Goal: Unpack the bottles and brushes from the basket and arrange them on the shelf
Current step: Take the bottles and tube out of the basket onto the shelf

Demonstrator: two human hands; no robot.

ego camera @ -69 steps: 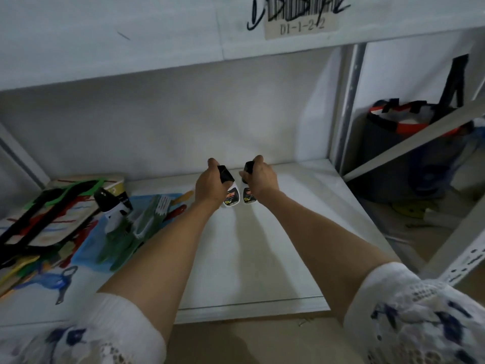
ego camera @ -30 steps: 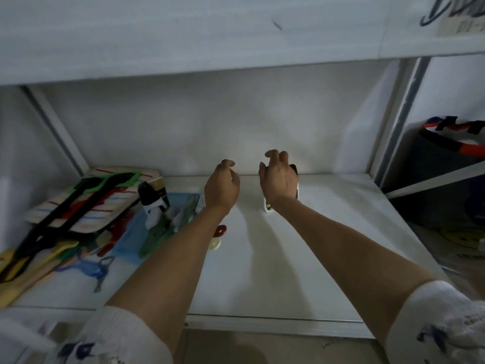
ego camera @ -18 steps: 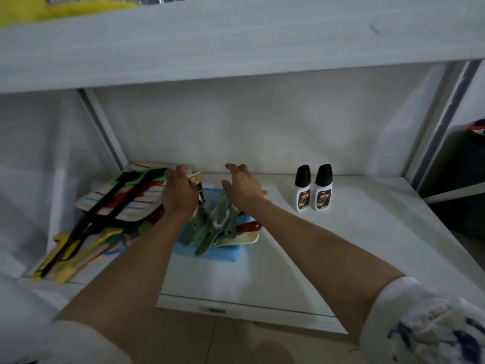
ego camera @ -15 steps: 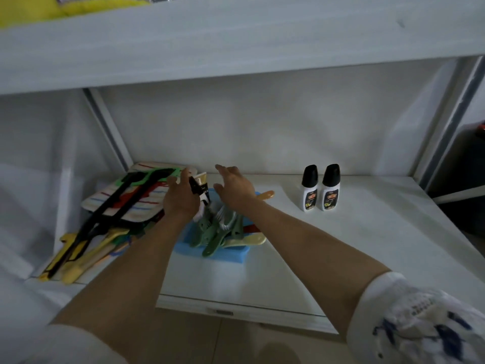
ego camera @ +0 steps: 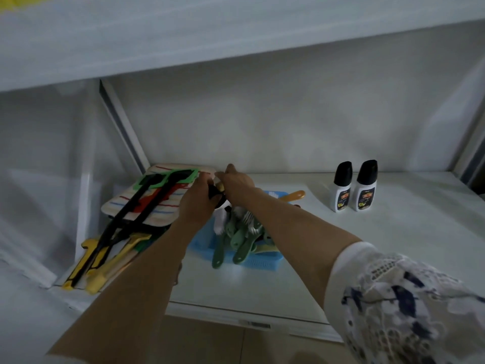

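While two bottles (ego camera: 353, 186) stood at 2 o'clock, both hands, left (ego camera: 195, 203) and right (ego camera: 237, 183), met over the basket (ego camera: 259, 260), gripping a black-capped bottle (ego camera: 215, 193).

**Bare forearms, one lacy patterned sleeve**

Lower right of the frame, there's the right sleeve (ego camera: 401, 303): white fabric with dark blue blotchy, flower-like prints and an openwork lace band near its plain white cuff. Both forearms run bare from there up toward frame centre. No rings, watch or bracelets show on the left hand (ego camera: 195, 203) or right hand (ego camera: 237, 183).
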